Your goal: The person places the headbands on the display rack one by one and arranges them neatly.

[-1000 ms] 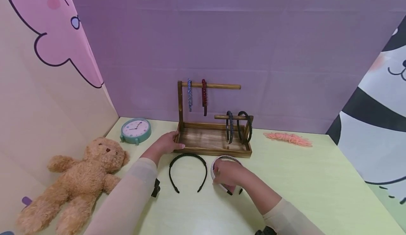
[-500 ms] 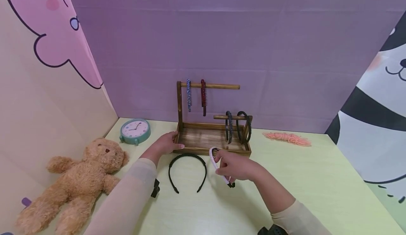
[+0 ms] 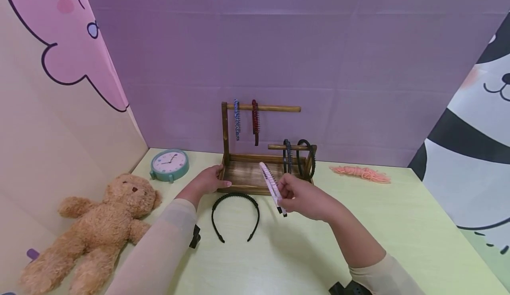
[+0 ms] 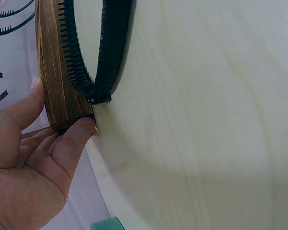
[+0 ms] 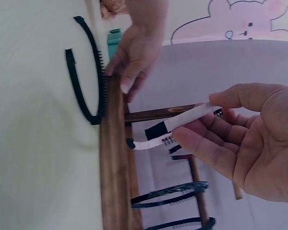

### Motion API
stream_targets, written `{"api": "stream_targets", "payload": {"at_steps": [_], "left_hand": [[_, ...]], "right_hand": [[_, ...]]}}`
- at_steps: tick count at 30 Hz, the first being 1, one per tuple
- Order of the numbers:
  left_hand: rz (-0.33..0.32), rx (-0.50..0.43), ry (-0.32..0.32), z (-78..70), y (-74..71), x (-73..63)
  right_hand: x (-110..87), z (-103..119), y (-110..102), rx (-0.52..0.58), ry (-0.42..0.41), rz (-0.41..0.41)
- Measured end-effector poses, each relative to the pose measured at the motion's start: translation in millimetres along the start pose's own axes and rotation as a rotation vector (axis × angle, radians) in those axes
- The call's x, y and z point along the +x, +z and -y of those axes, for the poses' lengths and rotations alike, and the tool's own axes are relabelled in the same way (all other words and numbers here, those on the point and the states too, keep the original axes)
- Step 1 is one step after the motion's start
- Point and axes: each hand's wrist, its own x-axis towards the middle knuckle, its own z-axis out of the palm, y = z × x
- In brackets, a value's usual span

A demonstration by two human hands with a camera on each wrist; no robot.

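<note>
My left hand (image 3: 204, 183) grips the left front corner of a wooden headband rack (image 3: 249, 189), thumb over the tray rim in the left wrist view. My right hand (image 3: 306, 198) pinches a white toothed headband (image 3: 269, 181) between thumb and fingers, raised in front of the tray with its black-tipped ends down. A black headband (image 3: 235, 195) lies on the table before the rack. From the upper bar hang a blue glittery headband (image 3: 237, 120) and a dark red one (image 3: 255, 117). Two dark headbands (image 5: 170, 192) hang on the lower bar.
A teal clock (image 3: 170, 165) lies left of the rack, with a teddy bear (image 3: 109, 224) in front of it. To the right is a bundle of peach yarn (image 3: 361, 174). A purple backdrop (image 3: 358, 65) stands behind the table.
My right hand has lifted the white headband off the table, moved it up toward the tray and turned it nearly edge-on. The left hand keeps its grip on the rack.
</note>
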Motion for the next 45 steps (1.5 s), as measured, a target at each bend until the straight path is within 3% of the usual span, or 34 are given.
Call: {"api": "stream_targets", "payload": {"at_steps": [15,24,29,37,45], "left_hand": [[-0.006,0.009,-0.008,0.7,-1.7,3.8],[-0.002,-0.007,-0.017,-0.7,-0.9,1.2],[-0.002,-0.017,-0.005,-1.7,-0.1,-1.3],[0.002,-0.008,-0.019,-3.1,-0.2,-2.6],[-0.008,0.001,-0.027,-1.5,0.3,0.3]], "right_hand": [[-18.3,21,-51,-0.105,-0.078,-0.3],[-16.9,16,-88,-0.042,-0.066,-0.405],[-8.1,10,-106,-0.063,-0.056,-0.436],[17.4,0,-128,-0.194,0.001,-0.487],[56.4,-8,-131,-0.222,0.036,-0.473]]}}
